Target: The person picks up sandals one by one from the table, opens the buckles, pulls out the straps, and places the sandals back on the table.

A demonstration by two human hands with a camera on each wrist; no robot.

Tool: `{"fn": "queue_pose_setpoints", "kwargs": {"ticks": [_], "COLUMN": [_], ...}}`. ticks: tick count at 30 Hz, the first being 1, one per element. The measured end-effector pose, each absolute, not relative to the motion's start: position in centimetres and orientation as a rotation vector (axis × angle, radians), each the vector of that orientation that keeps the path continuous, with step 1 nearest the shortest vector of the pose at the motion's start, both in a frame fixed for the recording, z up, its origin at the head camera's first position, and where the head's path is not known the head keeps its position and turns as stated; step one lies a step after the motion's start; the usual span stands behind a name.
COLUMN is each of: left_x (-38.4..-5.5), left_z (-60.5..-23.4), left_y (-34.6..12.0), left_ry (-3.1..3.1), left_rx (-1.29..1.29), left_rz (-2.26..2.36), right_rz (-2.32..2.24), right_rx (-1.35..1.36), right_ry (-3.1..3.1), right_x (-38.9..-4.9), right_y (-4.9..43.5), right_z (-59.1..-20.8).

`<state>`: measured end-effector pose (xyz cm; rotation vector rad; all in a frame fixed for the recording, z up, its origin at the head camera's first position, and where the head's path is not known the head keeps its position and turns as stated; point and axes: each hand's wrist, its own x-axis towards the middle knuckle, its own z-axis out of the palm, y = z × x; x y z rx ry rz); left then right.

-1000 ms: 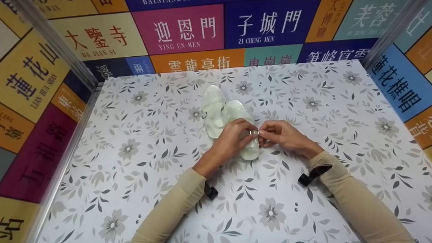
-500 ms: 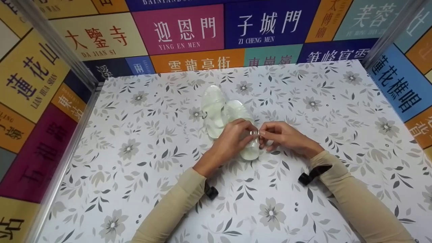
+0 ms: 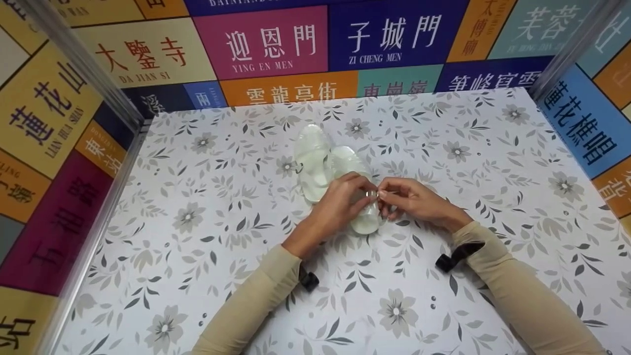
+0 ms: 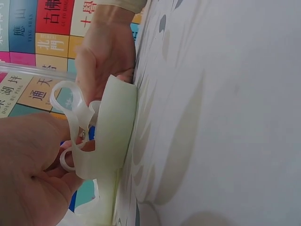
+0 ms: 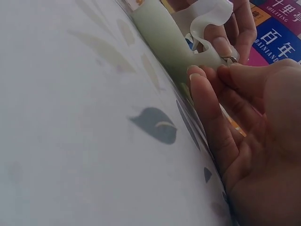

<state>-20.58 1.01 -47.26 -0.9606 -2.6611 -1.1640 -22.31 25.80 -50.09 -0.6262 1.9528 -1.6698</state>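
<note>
Two pale green, translucent sandals lie side by side on the table in the head view. The nearer sandal (image 3: 366,225) sits under my hands, its heel toward me and its front beyond my left hand. My left hand (image 3: 340,197) pinches its ankle strap from the left. From the right, my right hand (image 3: 413,198) pinches a small metal buckle (image 5: 230,60) at the strap's side with thumb and forefinger. In the left wrist view the sandal's heel (image 4: 115,122) stands upright beside a curled strap (image 4: 66,89). Fingers partly hide the buckle.
The other sandal (image 3: 310,162) lies just left of the handled one, with a small buckle at its outer side. A white tabletop (image 3: 236,276) with grey flowers and leaves spreads around. Printed sign panels (image 3: 261,44) stand along the back and both sides.
The lower fingers of my right hand have spread a little from their tighter curl. Both sandals and my left hand stay where they were.
</note>
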Motion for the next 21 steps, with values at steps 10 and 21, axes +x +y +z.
{"fn": "queue_pose_setpoints", "kwargs": {"ticks": [10, 21], "left_x": [-20.73, -20.65], "left_z": [-47.38, -47.23], "left_y": [1.08, 1.15], "left_ry": [-2.661, -2.675], "left_rx": [-0.971, -0.939], "left_rz": [-1.162, -1.094], "right_rz": [-1.640, -1.660], "right_rx": [-0.567, -0.545], "right_ry": [1.951, 1.967], "right_x": [-22.15, -22.11], "right_y": [25.85, 25.38], "right_z": [-49.67, -49.94]}}
